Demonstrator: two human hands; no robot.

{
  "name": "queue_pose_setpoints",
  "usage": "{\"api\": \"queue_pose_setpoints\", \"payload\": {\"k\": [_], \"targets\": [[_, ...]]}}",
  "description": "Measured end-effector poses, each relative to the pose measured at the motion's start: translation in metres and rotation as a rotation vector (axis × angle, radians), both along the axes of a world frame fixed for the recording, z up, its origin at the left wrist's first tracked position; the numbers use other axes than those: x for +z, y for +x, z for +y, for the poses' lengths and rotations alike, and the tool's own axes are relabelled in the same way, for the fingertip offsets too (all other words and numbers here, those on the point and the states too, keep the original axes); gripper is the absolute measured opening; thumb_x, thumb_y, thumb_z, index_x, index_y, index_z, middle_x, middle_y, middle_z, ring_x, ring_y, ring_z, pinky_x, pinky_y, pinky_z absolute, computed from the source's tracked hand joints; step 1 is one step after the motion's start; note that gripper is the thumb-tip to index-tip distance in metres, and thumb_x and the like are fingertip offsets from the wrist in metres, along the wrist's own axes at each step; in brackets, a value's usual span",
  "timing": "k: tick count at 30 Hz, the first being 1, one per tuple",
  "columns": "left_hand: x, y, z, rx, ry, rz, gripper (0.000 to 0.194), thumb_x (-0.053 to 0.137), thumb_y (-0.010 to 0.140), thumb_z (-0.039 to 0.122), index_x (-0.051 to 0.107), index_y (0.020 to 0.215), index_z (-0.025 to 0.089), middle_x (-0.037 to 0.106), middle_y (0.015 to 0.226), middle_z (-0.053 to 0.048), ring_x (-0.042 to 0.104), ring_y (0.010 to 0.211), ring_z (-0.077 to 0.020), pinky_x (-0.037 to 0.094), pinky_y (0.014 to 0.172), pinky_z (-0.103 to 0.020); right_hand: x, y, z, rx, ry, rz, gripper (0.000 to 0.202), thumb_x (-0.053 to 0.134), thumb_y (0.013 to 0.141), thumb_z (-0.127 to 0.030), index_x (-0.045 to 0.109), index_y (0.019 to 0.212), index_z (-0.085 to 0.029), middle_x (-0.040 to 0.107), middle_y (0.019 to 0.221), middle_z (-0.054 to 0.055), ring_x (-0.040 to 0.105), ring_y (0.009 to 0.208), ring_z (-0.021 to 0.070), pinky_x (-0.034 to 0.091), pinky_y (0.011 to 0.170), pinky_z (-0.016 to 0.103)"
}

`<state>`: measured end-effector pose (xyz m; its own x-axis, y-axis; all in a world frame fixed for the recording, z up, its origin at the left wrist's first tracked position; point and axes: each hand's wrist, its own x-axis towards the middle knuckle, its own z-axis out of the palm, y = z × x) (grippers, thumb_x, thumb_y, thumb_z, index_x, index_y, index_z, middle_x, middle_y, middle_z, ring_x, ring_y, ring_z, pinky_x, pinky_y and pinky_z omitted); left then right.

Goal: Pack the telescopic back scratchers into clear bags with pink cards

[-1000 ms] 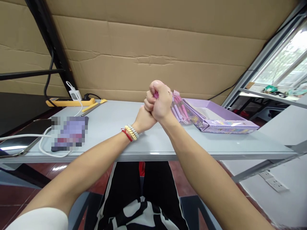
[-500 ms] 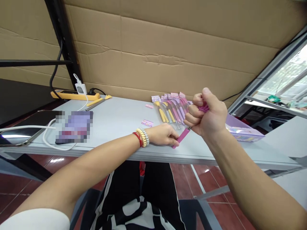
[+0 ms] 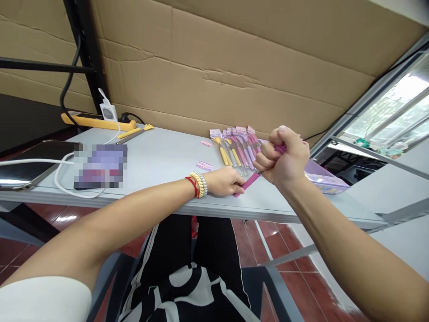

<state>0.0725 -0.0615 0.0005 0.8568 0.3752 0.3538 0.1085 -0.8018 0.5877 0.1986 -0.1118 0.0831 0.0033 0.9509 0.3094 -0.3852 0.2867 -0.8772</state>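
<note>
My left hand (image 3: 224,181) rests at the front of the table, its fingers closed on the handle end of a pink back scratcher (image 3: 250,180). My right hand (image 3: 286,154) makes a raised fist around the scratcher's other end; a bit of pink pokes out between the fingers, and most of that end is hidden. A short metal piece of the shaft shows beside the right fist. Behind the hands lies a row of bagged back scratchers (image 3: 241,152) in yellow, pink and purple. Two small printed labels, one nearer (image 3: 203,166) and one farther (image 3: 205,143), lie to their left.
A purple box (image 3: 326,176) stands right of my right hand. At the left are a blurred-out phone-like object (image 3: 102,165), a dark tablet-like device (image 3: 36,163), white cable, a yellow power strip (image 3: 100,120) and a loose yellow back scratcher (image 3: 129,133). Cardboard (image 3: 214,62) walls the back.
The camera view has shifted and tilted a little, so everything sits slightly differently in frame. Both hands keep their hold on the pink back scratcher, with little visible movement between them.
</note>
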Motion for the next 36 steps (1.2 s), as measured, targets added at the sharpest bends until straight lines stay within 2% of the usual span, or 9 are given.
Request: {"api": "queue_pose_setpoints", "payload": {"k": [5,12,15,18,21,24,28,31,36], "targets": [[-0.001,0.000,0.003,0.015,0.001,0.011,0.021,0.054,0.080,0.015,0.063,0.061,0.016,0.062,0.061,-0.001,0.050,0.055,-0.0111,0.036,0.060,-0.026,0.003,-0.006,0.011,-0.016,-0.024,-0.045,0.040,0.056,0.082,-0.031,0.024,0.060,-0.023,0.010,0.044,-0.011,0.004,0.034,0.0035,0.007,0.031,0.019],[0.003,0.001,-0.002,0.069,0.052,0.083,0.019,0.051,0.085,0.024,0.059,0.069,0.016,0.058,0.065,0.000,0.049,0.059,-0.0121,0.035,0.060,-0.026,0.000,0.014,0.010,-0.029,-0.005,-0.028,0.042,0.063,0.078,-0.040,0.034,0.055,-0.021,0.017,0.040,-0.010,0.012,0.031,0.0045,0.012,0.032,0.020],[0.004,0.002,-0.003,0.168,0.051,0.016,0.015,0.047,0.088,0.026,0.058,0.088,0.015,0.060,0.074,-0.001,0.051,0.065,-0.0131,0.038,0.062,-0.026,-0.013,0.022,0.015,-0.095,0.095,0.094,0.040,0.060,0.080,-0.046,0.040,0.056,-0.022,0.022,0.039,-0.009,0.020,0.030,0.0064,0.019,0.033,0.021],[0.004,0.001,-0.001,0.280,0.060,-0.062,0.027,0.040,0.093,0.030,0.053,0.112,0.016,0.062,0.078,-0.001,0.054,0.068,-0.0139,0.040,0.064,-0.026,-0.034,0.024,0.027,-0.209,0.162,0.253,0.040,0.055,0.080,-0.054,0.043,0.059,-0.022,0.034,0.041,-0.007,0.037,0.035,0.0096,0.035,0.038,0.023],[0.005,-0.006,0.004,0.432,0.171,-0.048,0.035,0.034,0.096,0.038,0.051,0.121,0.020,0.064,0.079,-0.001,0.058,0.070,-0.0157,0.040,0.064,-0.026,-0.059,0.024,0.039,-0.281,0.145,0.313,0.036,0.054,0.078,-0.057,0.048,0.067,-0.022,0.050,0.049,-0.004,0.052,0.046,0.0128,0.045,0.046,0.026],[0.010,-0.017,0.014,0.580,0.317,0.058,0.040,0.037,0.095,0.045,0.054,0.125,0.025,0.068,0.080,-0.002,0.062,0.073,-0.0184,0.041,0.064,-0.027,-0.078,0.025,0.046,-0.379,0.113,0.162,0.041,0.060,0.072,-0.062,0.052,0.071,-0.022,0.057,0.055,-0.002,0.053,0.047,0.0130,0.043,0.044,0.026],[0.015,-0.033,0.027,0.662,0.473,0.116,0.035,0.036,0.096,0.035,0.061,0.118,0.025,0.072,0.099,-0.004,0.065,0.090,-0.0192,0.044,0.073,-0.028,-0.086,0.029,0.054,-0.527,0.074,-0.354,0.050,0.066,0.067,-0.066,0.052,0.056,-0.019,0.051,0.046,-0.001,0.043,0.039,0.0099,0.034,0.039,0.024],[0.016,-0.042,0.030,0.711,0.529,0.158,0.034,0.037,0.096,0.036,0.064,0.111,0.024,0.071,0.104,-0.004,0.064,0.093,-0.0191,0.043,0.071,-0.028,-0.083,0.026,0.062,-0.442,0.077,-0.575,0.050,0.062,0.071,-0.065,0.054,0.057,-0.018,0.052,0.046,0.000,0.044,0.038,0.0101,0.034,0.039,0.025],[0.014,-0.046,0.032,0.714,0.611,0.284,0.032,0.039,0.095,0.038,0.066,0.106,0.024,0.071,0.098,-0.005,0.064,0.084,-0.0200,0.039,0.062,-0.029,-0.080,0.013,0.067,-0.172,0.109,-0.503,0.042,0.068,0.067,-0.058,0.056,0.074,-0.019,0.061,0.057,0.000,0.048,0.037,0.0106,0.034,0.036,0.024]]}}
